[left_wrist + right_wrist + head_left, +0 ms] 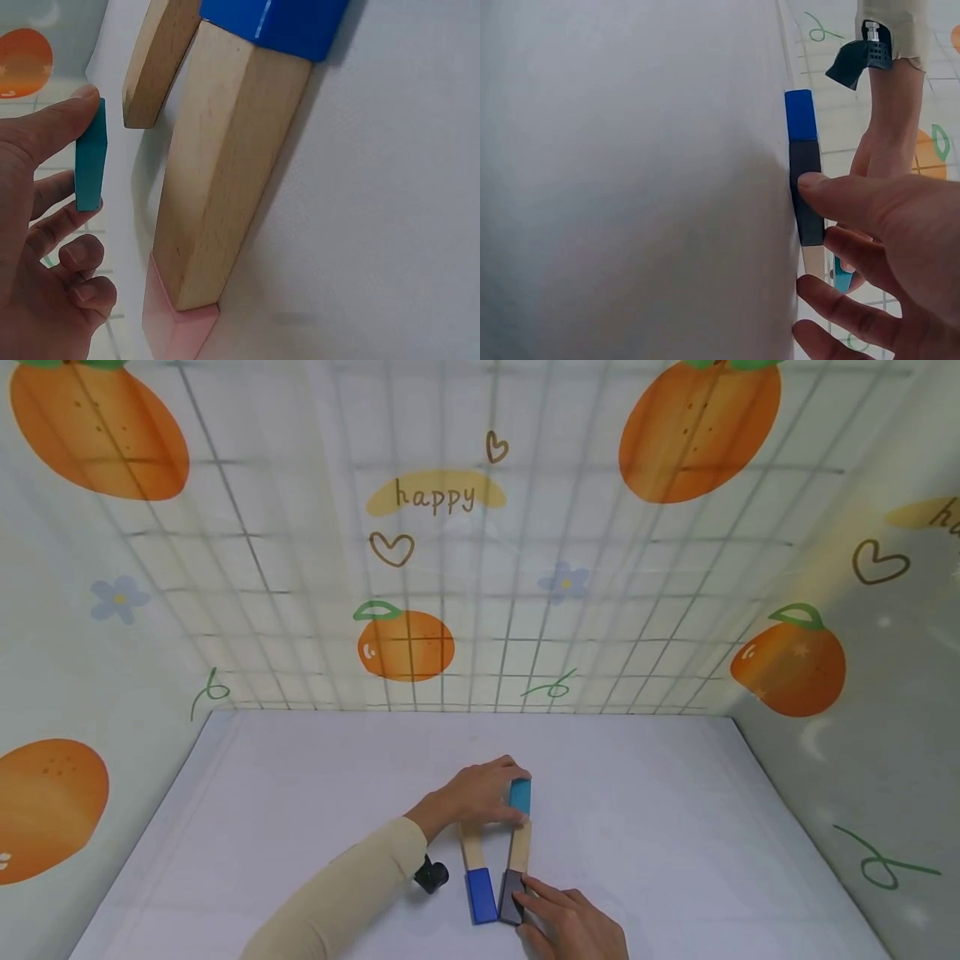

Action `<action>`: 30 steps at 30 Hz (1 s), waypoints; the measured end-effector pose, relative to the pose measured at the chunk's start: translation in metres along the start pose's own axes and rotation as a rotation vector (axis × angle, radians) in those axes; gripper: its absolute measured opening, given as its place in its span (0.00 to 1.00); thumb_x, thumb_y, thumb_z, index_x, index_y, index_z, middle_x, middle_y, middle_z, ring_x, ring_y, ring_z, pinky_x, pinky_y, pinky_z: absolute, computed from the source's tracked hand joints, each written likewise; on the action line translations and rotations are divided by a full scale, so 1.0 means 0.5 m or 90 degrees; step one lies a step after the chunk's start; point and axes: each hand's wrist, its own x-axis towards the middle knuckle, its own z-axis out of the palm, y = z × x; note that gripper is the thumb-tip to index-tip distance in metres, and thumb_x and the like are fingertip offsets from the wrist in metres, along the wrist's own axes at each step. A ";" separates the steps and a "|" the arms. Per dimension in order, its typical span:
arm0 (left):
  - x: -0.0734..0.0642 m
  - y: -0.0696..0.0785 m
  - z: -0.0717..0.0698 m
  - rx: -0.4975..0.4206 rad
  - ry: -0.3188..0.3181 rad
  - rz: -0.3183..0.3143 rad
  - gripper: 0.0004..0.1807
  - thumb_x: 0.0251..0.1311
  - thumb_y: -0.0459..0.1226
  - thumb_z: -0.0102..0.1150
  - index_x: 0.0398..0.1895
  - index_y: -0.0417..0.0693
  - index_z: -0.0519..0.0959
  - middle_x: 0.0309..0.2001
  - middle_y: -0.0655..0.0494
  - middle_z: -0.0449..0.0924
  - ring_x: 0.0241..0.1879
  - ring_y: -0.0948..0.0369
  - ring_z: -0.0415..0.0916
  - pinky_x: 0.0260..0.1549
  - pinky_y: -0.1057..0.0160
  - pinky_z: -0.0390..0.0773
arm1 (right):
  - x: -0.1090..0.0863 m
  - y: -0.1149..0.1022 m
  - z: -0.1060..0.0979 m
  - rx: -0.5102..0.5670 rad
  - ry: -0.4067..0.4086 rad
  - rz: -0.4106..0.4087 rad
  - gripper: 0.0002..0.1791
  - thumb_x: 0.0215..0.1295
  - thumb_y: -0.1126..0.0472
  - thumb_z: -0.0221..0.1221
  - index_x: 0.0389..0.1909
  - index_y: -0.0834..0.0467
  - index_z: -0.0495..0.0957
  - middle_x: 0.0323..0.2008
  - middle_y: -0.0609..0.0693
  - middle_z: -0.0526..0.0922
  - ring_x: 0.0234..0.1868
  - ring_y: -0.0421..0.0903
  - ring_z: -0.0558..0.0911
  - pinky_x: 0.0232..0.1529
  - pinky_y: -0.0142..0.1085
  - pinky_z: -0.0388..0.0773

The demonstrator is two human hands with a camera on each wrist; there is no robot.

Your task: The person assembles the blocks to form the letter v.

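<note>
My left hand (487, 789) pinches a teal block (520, 797) between thumb and fingertips. In the left wrist view the teal block (91, 157) stands apart from the end of a wooden block (161, 67). My right hand (573, 922) holds a dark grey block (511, 893), with the thumb and a finger touching it in the right wrist view. The grey block meets the near end of that wooden block. Beside it lies a blue block (482, 896), joined end to end with another wooden block (225, 157) and a pink block (180, 330).
All the blocks lie on a white tabletop (637, 793), the two rows close at their near ends. A curtain (300, 568) printed with oranges hangs over a wire grid behind and at both sides. A black device (431, 875) sits at my left wrist.
</note>
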 end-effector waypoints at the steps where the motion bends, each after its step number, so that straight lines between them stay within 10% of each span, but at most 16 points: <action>1: 0.001 0.001 0.001 0.002 0.001 0.001 0.38 0.60 0.58 0.67 0.72 0.58 0.71 0.66 0.58 0.70 0.55 0.62 0.73 0.54 0.60 0.77 | 0.000 0.000 0.000 0.000 0.000 0.000 0.22 0.58 0.45 0.70 0.54 0.42 0.86 0.59 0.40 0.82 0.44 0.42 0.83 0.28 0.30 0.77; 30: 0.023 0.003 0.024 0.000 -0.013 -0.006 0.38 0.61 0.58 0.66 0.73 0.59 0.70 0.67 0.59 0.70 0.54 0.63 0.74 0.54 0.60 0.77 | 0.003 0.003 -0.001 0.002 -0.015 -0.006 0.22 0.59 0.45 0.70 0.54 0.43 0.86 0.59 0.41 0.82 0.45 0.44 0.83 0.33 0.34 0.81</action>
